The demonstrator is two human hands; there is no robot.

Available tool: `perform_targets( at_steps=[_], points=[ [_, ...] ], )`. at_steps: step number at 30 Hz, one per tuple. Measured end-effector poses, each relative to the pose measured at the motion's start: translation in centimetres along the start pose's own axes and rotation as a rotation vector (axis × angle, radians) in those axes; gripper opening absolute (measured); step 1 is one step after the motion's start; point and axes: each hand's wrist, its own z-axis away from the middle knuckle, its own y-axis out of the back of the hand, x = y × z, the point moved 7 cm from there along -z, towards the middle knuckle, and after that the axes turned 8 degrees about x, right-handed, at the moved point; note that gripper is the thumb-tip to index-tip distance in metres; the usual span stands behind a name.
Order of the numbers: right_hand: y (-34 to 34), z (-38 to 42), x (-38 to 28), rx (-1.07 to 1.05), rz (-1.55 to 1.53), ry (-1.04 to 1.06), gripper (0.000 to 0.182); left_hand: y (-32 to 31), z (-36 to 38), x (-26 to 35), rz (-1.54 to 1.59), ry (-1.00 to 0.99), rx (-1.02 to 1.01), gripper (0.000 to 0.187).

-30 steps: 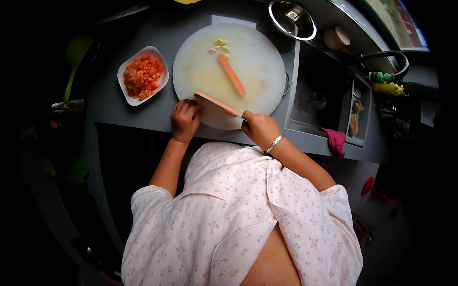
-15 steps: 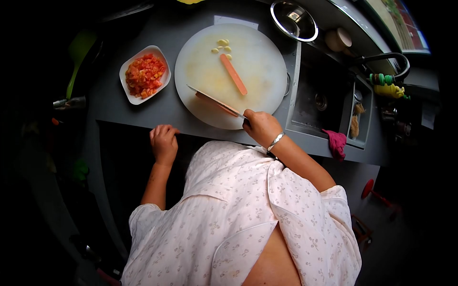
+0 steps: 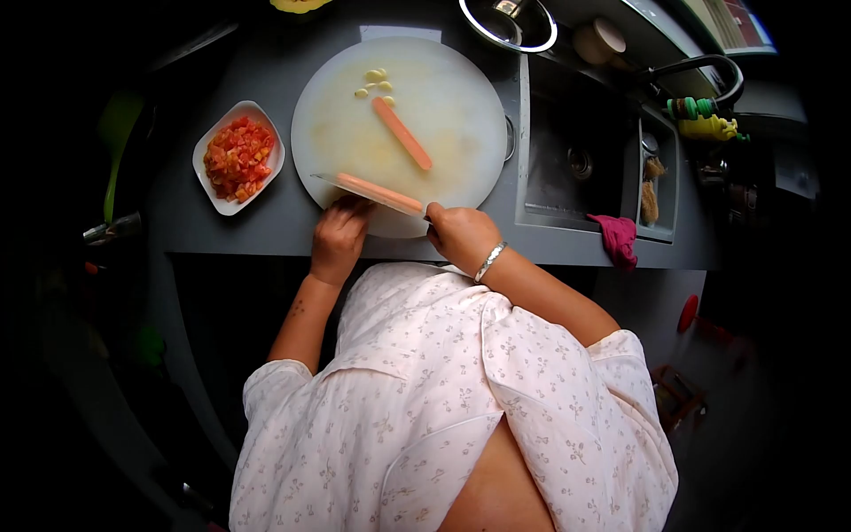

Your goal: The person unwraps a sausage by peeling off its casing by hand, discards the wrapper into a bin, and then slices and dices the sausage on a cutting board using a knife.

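— Back on the board goes the left hand (image 3: 339, 238): half a second ago it rested on the counter edge, away from the food, and now its fingertips sit at the near rim of the round cutting board (image 3: 461, 97), touching the sausage strip (image 3: 379, 192) that lies there.

— And the other one?

— Hardly shifted. The right hand (image 3: 459, 236) stays closed around the handle of the knife (image 3: 368, 191), whose blade runs along that same strip from the handle towards the left. The left hand's fingers are bent and pressing down; whether they pinch the strip or only steady it, I cannot tell.

— So cutting is on again?

— That is my reading: with the strip steadied once more, the blade has something firm to work against. One second ago the hands stood much as they do now.

— Anything else in this head view?

— A second sausage piece (image 3: 402, 133) lies slanted mid-board, a few pale garlic cloves (image 3: 376, 82) beyond it, a white dish of diced tomato (image 3: 236, 157) left of the board, and the sink (image 3: 567, 151) with a pink cloth (image 3: 617, 238) on its near edge to the right.
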Motion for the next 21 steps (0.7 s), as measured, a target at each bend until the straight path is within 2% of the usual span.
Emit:
perform_targets(
  at_steps=[5, 14, 16, 21],
  points=[
    [0.0, -0.1, 0.0, -0.011, 0.027, 0.005, 0.015, -1.6, 0.8, -1.0, -0.022, -0.05, 0.004, 0.035],
    [-0.3, -0.8, -0.1, -0.049, 0.002, 0.046, 0.013, -2.0, 0.1, -1.4, -0.035, -0.04, 0.038, 0.027],
    [-0.5, -1.1, -0.2, -0.118, 0.027, -0.004, 0.013, -1.8, 0.0, -1.3, -0.01, -0.054, 0.063, 0.024],
    [-1.7, -1.8, 0.4, -0.088, 0.042, -0.042, 0.01, -2.2, 0.4, -1.8, -0.022, -0.078, 0.09, 0.024]
  ],
)
